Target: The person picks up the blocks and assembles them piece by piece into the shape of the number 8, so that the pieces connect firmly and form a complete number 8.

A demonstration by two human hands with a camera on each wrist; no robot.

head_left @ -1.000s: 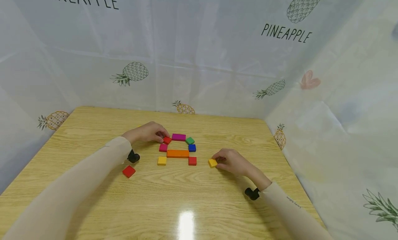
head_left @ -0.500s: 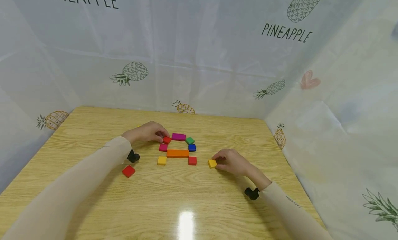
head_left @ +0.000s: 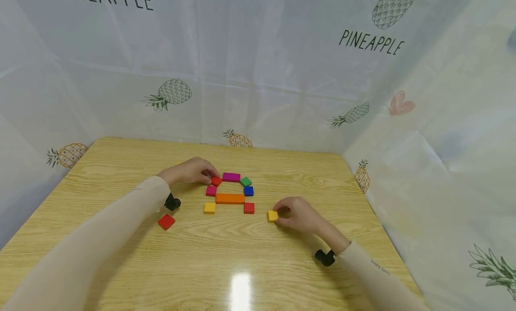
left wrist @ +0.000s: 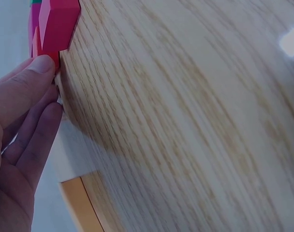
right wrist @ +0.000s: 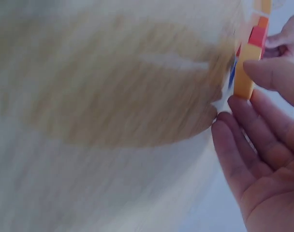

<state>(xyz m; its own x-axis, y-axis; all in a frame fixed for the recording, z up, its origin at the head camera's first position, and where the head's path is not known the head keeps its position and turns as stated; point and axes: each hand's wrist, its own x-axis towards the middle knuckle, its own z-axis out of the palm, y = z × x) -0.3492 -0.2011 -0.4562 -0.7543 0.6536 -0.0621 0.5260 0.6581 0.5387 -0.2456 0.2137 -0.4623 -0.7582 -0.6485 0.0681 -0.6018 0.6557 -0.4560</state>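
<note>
My left hand [head_left: 189, 171] pinches a small red block [head_left: 216, 181] at the upper left corner of a ring of blocks on the table. To the right of that ring, my right hand [head_left: 300, 213] grips a yellow block [head_left: 272, 216] between thumb and fingers. The ring has a magenta bar [head_left: 231, 177] at the top, a green block [head_left: 246, 181], a blue block [head_left: 248, 191], an orange bar [head_left: 230, 199] and a pink block [head_left: 211, 191]. Below the orange bar's ends lie another yellow block [head_left: 209, 208] and another red block [head_left: 249, 208].
A loose red block [head_left: 166, 222] lies beside my left forearm. In the left wrist view an orange-yellow block [left wrist: 82, 205] rests behind the left hand. The wooden table [head_left: 193, 266] ends at a pineapple-printed cloth [head_left: 258, 69] at the back and sides.
My right hand has shifted slightly left and toward me with the yellow block, which has turned a little in its fingers. The left hand stays on the red block.
</note>
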